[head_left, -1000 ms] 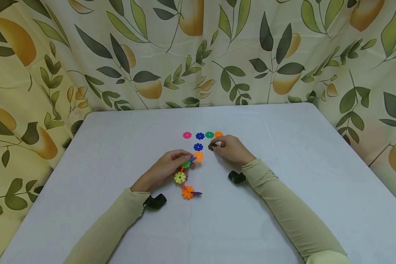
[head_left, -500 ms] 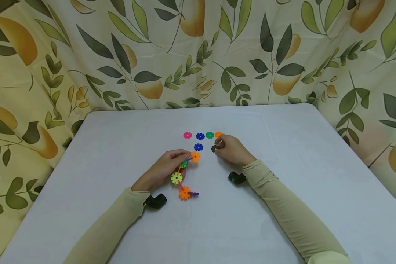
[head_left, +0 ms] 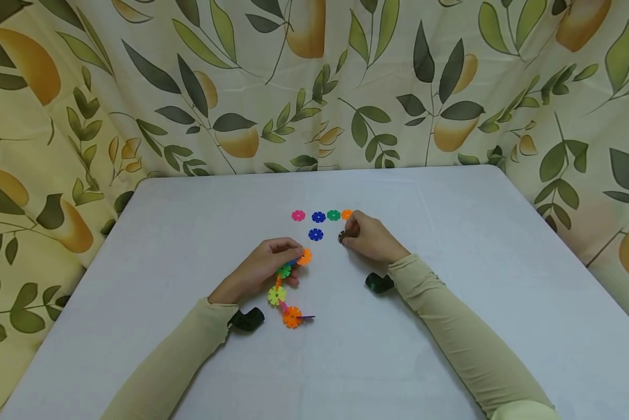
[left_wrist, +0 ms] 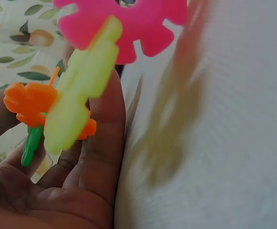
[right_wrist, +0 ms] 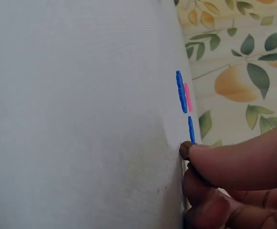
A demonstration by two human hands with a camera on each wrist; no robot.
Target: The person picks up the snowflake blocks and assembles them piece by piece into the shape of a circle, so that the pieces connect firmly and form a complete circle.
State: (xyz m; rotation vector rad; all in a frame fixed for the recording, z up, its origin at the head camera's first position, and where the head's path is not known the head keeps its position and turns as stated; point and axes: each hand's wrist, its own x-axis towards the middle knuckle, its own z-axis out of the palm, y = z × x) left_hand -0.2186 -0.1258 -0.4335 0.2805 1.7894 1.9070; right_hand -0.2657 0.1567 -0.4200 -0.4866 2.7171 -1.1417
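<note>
My left hand (head_left: 264, 265) pinches a chain of notched plastic discs near its upper end. An orange disc (head_left: 305, 256) pokes out past the fingertips. Below it the chain runs through a green disc (head_left: 284, 270), a yellow disc (head_left: 277, 296), a pink disc (left_wrist: 128, 28), a lower orange disc (head_left: 292, 317) and an edge-on purple disc (head_left: 307, 317). My right hand (head_left: 372, 238) pinches a brown notched disc (head_left: 341, 237) between thumb and fingers, mostly covered by them. In the right wrist view the brown disc (right_wrist: 186, 150) shows at the thumb tip, close over the table.
Beyond the hands lies a row of loose discs: pink (head_left: 298, 216), blue (head_left: 319, 217), green (head_left: 333, 215) and orange (head_left: 347, 214). Another blue disc (head_left: 316, 234) lies nearer. A white cloth covers the table (head_left: 424, 361); a leaf-patterned curtain (head_left: 345, 87) hangs behind.
The chain has swung left and lower in my left hand, its upper orange disc drawn closer to the fingers. My right hand has shifted slightly right with the brown disc, now more covered.
</note>
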